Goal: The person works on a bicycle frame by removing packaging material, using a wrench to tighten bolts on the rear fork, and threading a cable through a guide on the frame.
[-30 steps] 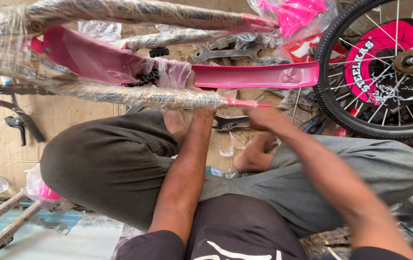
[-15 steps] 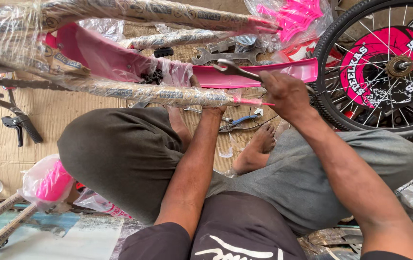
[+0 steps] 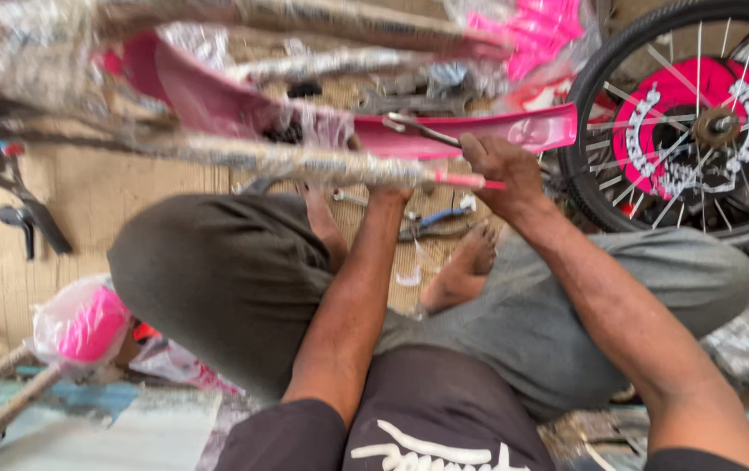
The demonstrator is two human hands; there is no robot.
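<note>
Right grip (image 3: 498, 170) clamps a spanner (image 3: 422, 129) at the pink mudguard (image 3: 479, 133), far centre; left grip (image 3: 389, 187) props the wrapped frame tube (image 3: 304, 161), closure unclear. We'd keep the spanner square, frame steady.

bike workshop; wrapped frame (image 3: 287, 161), wheel (image 3: 697, 113), tools (image 3: 431, 222)

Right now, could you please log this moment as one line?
right hand: holds wrench | left hand: under wrapped tube | pink mudguard behind
</note>
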